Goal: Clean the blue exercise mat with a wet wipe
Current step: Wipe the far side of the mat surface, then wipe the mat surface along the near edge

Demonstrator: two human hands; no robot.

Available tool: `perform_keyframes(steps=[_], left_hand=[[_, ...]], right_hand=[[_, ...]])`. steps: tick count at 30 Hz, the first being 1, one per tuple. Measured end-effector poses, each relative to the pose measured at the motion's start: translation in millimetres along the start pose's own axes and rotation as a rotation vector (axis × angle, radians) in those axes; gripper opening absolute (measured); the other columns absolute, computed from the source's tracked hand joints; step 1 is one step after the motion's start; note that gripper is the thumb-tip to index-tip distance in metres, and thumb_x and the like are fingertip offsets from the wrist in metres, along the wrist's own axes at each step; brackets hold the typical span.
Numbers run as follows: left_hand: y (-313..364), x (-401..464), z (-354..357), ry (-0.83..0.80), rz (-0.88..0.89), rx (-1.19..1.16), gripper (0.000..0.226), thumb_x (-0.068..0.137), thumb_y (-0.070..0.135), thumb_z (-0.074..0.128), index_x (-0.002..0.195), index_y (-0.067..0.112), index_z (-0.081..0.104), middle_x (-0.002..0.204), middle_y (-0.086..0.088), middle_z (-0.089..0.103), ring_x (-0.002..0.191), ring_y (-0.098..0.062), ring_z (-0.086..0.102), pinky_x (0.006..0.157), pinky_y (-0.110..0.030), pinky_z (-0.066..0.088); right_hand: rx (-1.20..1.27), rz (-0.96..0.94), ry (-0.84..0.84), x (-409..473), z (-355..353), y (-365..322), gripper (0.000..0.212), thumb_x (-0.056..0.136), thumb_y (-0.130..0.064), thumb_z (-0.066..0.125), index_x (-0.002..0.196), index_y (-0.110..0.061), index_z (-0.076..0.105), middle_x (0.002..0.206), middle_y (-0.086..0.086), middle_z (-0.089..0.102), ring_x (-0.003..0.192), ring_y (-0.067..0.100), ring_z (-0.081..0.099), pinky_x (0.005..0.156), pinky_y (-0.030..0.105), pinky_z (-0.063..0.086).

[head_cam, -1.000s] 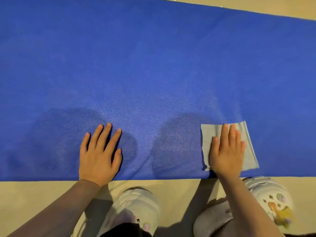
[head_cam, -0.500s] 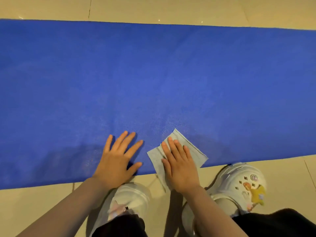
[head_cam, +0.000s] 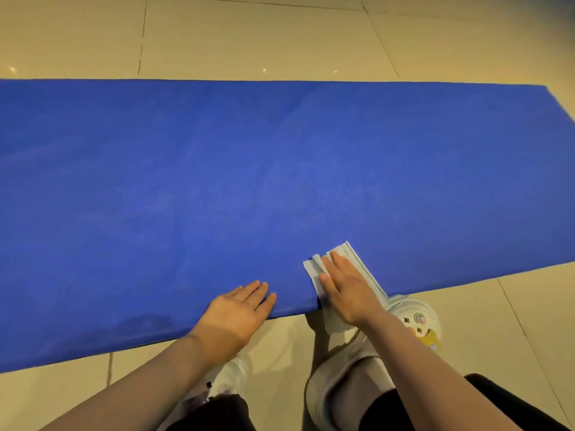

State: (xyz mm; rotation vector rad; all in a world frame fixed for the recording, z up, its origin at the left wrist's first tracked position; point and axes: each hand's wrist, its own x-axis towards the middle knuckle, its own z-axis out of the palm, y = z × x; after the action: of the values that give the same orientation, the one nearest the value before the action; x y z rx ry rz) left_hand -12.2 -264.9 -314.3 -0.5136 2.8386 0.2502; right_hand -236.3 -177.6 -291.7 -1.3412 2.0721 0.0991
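Right hand point(head_cam: 348, 293) flat, fingers straight, pressing the wet wipe point(head_cam: 343, 253) onto the blue mat point(head_cam: 249, 181) at its near edge, lower center-right of frame; wipe bunched, its tail hanging off onto the floor point(head_cam: 249, 42). Left hand point(head_cam: 239, 309) open, flat on mat beside it. Risk: the bunched wipe slips from under the palm, or its tail picks up floor dirt.

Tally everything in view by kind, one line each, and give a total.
Blue exercise mat: 1
Wet wipe: 1
Hands: 2, left hand and right hand
White clogs: 2, left clog and right clog
Total: 6
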Motion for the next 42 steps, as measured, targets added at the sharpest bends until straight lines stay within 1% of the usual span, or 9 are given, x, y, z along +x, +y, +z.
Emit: perform_keyframes(steps=[6,8,10,13,17,20,24,30,42], left_hand=[[-5,-14,-62,0.435,0.0,-0.053,0.066,0.036,0.003,0.099,0.098,0.01,0.079,0.097,-0.006,0.077,0.084,-0.02,0.075,0.06,-0.033,0.061],[-7,-18,-93,0.517,0.001,-0.068,0.064,0.037,0.003,0.099,0.097,0.012,0.079,0.095,-0.003,0.077,0.081,-0.018,0.075,0.049,-0.028,0.058],[-13,-23,-125,0.576,0.023,-0.062,0.059,0.044,0.003,0.098,0.099,0.012,0.079,0.093,-0.003,0.077,0.078,-0.02,0.075,0.041,-0.028,0.055],[-28,-40,-172,0.675,-0.007,-0.017,0.026,0.08,0.019,0.071,0.104,0.012,0.077,0.095,-0.005,0.077,0.078,-0.025,0.075,0.042,-0.033,0.055],[-51,-81,-228,0.786,-0.149,-0.009,0.034,0.09,0.03,0.054,0.111,0.015,0.075,0.102,-0.006,0.076,0.084,-0.034,0.074,0.056,-0.045,0.058],[-64,-118,-253,0.763,-0.282,-0.063,0.026,0.096,0.022,0.063,0.121,0.019,0.072,0.113,-0.006,0.073,0.1,-0.037,0.07,0.073,-0.049,0.056],[-70,-152,-252,0.648,-0.287,0.02,0.032,0.087,0.02,0.073,0.119,0.022,0.073,0.106,-0.004,0.076,0.09,-0.035,0.073,0.064,-0.043,0.055],[-45,-146,-226,0.524,-0.337,-0.214,0.047,0.094,0.05,0.038,0.127,0.028,0.064,0.127,0.01,0.065,0.117,-0.019,0.061,0.087,-0.034,0.048],[-7,-75,-213,0.338,-0.323,-0.153,0.044,0.102,0.044,0.048,0.144,0.032,0.042,0.137,0.011,0.053,0.125,-0.016,0.051,0.089,-0.034,0.048]], right_hand=[[0.053,-0.031,-0.027,-43,-72,-12,0.068,0.097,-0.062,0.029,0.154,-0.026,0.023,0.16,-0.012,0.023,0.147,0.014,0.022,0.12,0.036,0.017],[0.064,-0.056,0.012,-60,-105,-18,0.048,0.092,-0.066,0.037,0.122,-0.032,0.051,0.121,-0.023,0.054,0.112,0.01,0.052,0.103,0.037,0.043],[0.003,-0.066,0.042,-74,-137,-24,0.033,0.09,-0.066,0.046,0.099,-0.035,0.05,0.091,-0.017,0.054,0.085,0.01,0.054,0.08,0.03,0.048],[-0.146,-0.148,0.036,-95,-174,-37,0.028,0.092,-0.055,0.057,0.114,-0.039,0.047,0.105,-0.016,0.055,0.099,0.013,0.054,0.084,0.031,0.046],[-0.426,-0.247,0.175,-120,-213,-50,0.045,0.099,-0.041,0.052,0.141,-0.038,0.036,0.135,-0.011,0.054,0.123,0.018,0.051,0.093,0.038,0.047],[-0.468,-0.207,0.194,-132,-229,-57,0.042,0.1,-0.049,0.046,0.139,-0.037,0.039,0.131,-0.007,0.058,0.117,0.018,0.054,0.094,0.035,0.044],[-0.561,-0.231,0.101,-130,-223,-78,0.04,0.102,-0.048,0.04,0.136,-0.028,0.043,0.126,0.0,0.061,0.112,0.022,0.057,0.096,0.037,0.045],[-0.828,-0.248,0.059,-117,-215,-103,0.037,0.105,-0.041,0.034,0.13,-0.017,0.048,0.117,0.007,0.062,0.105,0.024,0.059,0.084,0.03,0.041],[-0.907,-0.298,0.096,-107,-212,-108,0.033,0.106,-0.039,0.034,0.121,-0.015,0.051,0.106,0.006,0.063,0.082,0.018,0.05,0.073,0.028,0.039]])
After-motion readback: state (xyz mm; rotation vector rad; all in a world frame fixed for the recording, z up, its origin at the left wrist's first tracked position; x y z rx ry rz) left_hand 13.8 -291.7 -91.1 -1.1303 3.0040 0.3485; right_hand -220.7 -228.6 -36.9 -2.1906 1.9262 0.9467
